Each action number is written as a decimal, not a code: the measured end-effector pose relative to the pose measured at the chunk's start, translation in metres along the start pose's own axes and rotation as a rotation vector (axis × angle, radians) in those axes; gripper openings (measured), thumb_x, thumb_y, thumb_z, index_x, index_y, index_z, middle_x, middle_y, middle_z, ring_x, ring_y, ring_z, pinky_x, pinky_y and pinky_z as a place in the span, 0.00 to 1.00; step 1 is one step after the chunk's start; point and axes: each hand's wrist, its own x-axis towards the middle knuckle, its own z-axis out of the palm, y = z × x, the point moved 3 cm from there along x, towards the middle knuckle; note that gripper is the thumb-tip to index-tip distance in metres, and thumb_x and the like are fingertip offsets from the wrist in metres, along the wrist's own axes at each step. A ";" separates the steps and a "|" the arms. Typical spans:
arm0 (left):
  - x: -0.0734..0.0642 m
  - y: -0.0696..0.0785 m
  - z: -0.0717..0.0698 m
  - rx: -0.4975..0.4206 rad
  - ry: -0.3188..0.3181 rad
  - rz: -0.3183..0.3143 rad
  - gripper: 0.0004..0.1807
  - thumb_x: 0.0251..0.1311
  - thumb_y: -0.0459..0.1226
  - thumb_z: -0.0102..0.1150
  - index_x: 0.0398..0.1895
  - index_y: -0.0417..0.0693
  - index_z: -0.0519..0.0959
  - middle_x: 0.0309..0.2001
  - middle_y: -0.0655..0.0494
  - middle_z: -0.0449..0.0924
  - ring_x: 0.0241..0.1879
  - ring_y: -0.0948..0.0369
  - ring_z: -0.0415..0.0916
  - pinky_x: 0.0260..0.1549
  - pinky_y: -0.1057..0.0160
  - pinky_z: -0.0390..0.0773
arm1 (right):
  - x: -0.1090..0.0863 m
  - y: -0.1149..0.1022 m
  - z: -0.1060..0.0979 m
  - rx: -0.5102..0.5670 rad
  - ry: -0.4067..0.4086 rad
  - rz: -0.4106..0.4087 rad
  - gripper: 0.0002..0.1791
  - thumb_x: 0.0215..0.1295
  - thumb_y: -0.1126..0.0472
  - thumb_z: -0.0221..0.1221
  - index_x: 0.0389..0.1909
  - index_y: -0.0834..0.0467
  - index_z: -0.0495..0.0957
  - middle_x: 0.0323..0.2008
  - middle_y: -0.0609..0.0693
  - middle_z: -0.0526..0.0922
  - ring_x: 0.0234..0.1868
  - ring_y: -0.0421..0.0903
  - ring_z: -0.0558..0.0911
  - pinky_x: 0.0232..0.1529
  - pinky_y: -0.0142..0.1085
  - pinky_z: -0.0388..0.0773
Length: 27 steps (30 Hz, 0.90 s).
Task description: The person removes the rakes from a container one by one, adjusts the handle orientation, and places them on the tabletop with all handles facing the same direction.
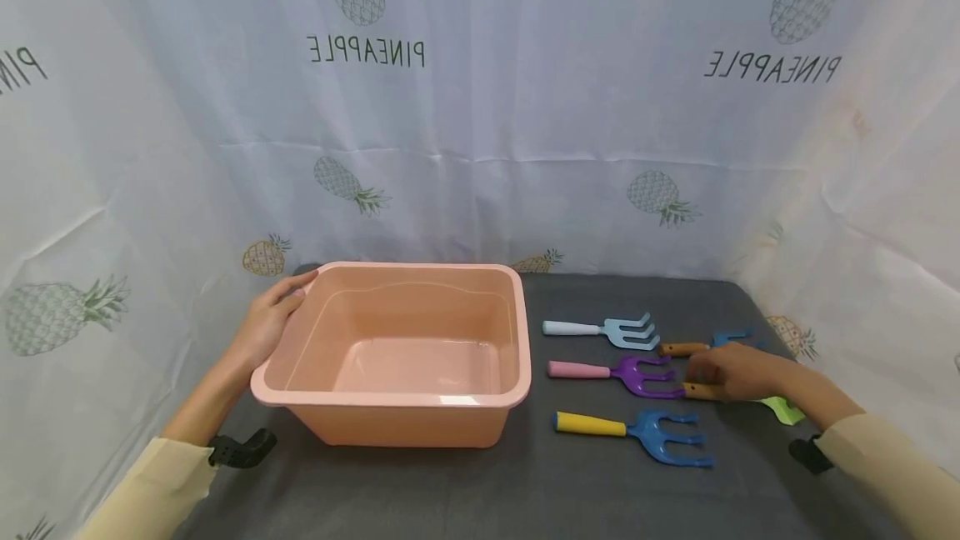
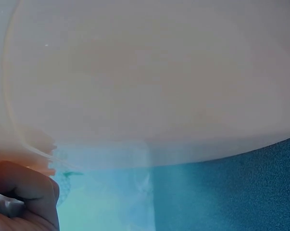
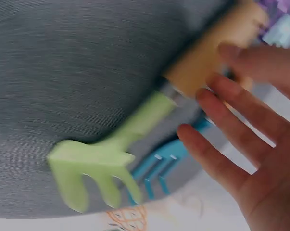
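My left hand (image 1: pixel 264 325) grips the left rim of a peach plastic basin (image 1: pixel 390 423), whose inside is bare. In the left wrist view, curled fingers (image 2: pixel 31 190) show at the rim, and the basin's wall (image 2: pixel 149 86) fills most of the picture. Over on the right, my right hand (image 1: pixel 738 371) hovers over a hand rake with a wooden handle and light green tines (image 3: pixel 96 156). Its fingers are spread and relaxed, with the thumb and fingertips close beside the wooden handle (image 3: pixel 197 62); whether they touch it I cannot tell.
Left of my right hand lie a pale blue hand rake (image 1: pixel 626 332), a purple rake with pink handle (image 1: pixel 579 370) and a blue fork with yellow handle (image 1: pixel 592 424). Behind the hand is a wooden-handled blue rake (image 1: pixel 681 349). Pineapple-print cloth (image 1: pixel 480 107) surrounds the dark tabletop (image 1: pixel 510 498).
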 end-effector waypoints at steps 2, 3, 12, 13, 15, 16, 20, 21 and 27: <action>-0.001 -0.001 0.001 0.003 0.000 -0.002 0.31 0.83 0.52 0.33 0.83 0.53 0.57 0.80 0.35 0.56 0.47 0.80 0.70 0.42 0.74 0.78 | -0.003 -0.002 -0.008 0.010 0.015 0.016 0.14 0.65 0.62 0.66 0.51 0.54 0.82 0.39 0.45 0.86 0.35 0.38 0.81 0.32 0.34 0.78; -0.001 -0.001 0.001 0.003 0.002 -0.001 0.31 0.83 0.52 0.33 0.83 0.53 0.57 0.80 0.35 0.56 0.46 0.80 0.71 0.41 0.74 0.78 | -0.005 -0.002 -0.013 0.006 0.029 0.021 0.17 0.63 0.64 0.66 0.53 0.56 0.82 0.41 0.47 0.86 0.37 0.39 0.82 0.33 0.35 0.78; -0.001 0.004 0.000 0.061 -0.017 0.035 0.31 0.84 0.52 0.30 0.83 0.53 0.56 0.80 0.34 0.53 0.67 0.41 0.70 0.42 0.72 0.77 | -0.005 -0.013 -0.059 -0.039 0.110 0.060 0.16 0.68 0.60 0.65 0.55 0.57 0.81 0.42 0.47 0.86 0.40 0.42 0.85 0.37 0.35 0.81; -0.001 0.004 0.000 0.062 -0.025 0.034 0.31 0.84 0.52 0.29 0.84 0.53 0.55 0.81 0.34 0.52 0.68 0.39 0.69 0.42 0.72 0.78 | -0.004 -0.014 -0.063 -0.043 0.111 0.074 0.16 0.68 0.59 0.65 0.54 0.56 0.81 0.42 0.46 0.87 0.40 0.42 0.85 0.38 0.36 0.81; -0.001 0.005 -0.001 0.065 -0.032 0.031 0.31 0.84 0.51 0.29 0.84 0.53 0.55 0.81 0.34 0.52 0.68 0.38 0.69 0.42 0.71 0.78 | -0.003 -0.017 -0.072 -0.058 0.129 0.084 0.15 0.67 0.58 0.66 0.53 0.55 0.81 0.42 0.45 0.87 0.40 0.43 0.86 0.39 0.37 0.82; -0.001 0.005 -0.001 0.063 -0.036 0.026 0.31 0.84 0.51 0.29 0.84 0.54 0.55 0.81 0.34 0.51 0.68 0.38 0.69 0.42 0.71 0.78 | -0.002 -0.018 -0.076 -0.074 0.143 0.090 0.15 0.67 0.58 0.66 0.53 0.55 0.82 0.41 0.44 0.87 0.40 0.42 0.86 0.39 0.37 0.82; 0.000 0.005 -0.003 0.078 -0.063 0.017 0.31 0.83 0.52 0.30 0.84 0.55 0.54 0.81 0.34 0.49 0.70 0.37 0.67 0.47 0.63 0.79 | 0.001 -0.022 -0.088 -0.134 0.218 0.069 0.15 0.64 0.60 0.67 0.51 0.57 0.83 0.41 0.44 0.88 0.40 0.43 0.86 0.40 0.39 0.83; 0.001 0.005 -0.004 0.091 -0.074 0.018 0.31 0.83 0.52 0.30 0.84 0.55 0.54 0.82 0.34 0.48 0.71 0.37 0.65 0.50 0.58 0.79 | 0.002 -0.023 -0.089 -0.148 0.234 0.062 0.15 0.64 0.60 0.67 0.51 0.57 0.83 0.41 0.44 0.88 0.40 0.43 0.86 0.40 0.39 0.83; 0.003 0.008 -0.014 0.273 -0.101 0.101 0.31 0.83 0.51 0.35 0.84 0.54 0.55 0.78 0.30 0.58 0.69 0.30 0.66 0.55 0.35 0.76 | 0.008 -0.034 -0.097 -0.197 0.277 0.021 0.16 0.65 0.61 0.68 0.53 0.60 0.83 0.43 0.46 0.89 0.40 0.45 0.87 0.41 0.42 0.84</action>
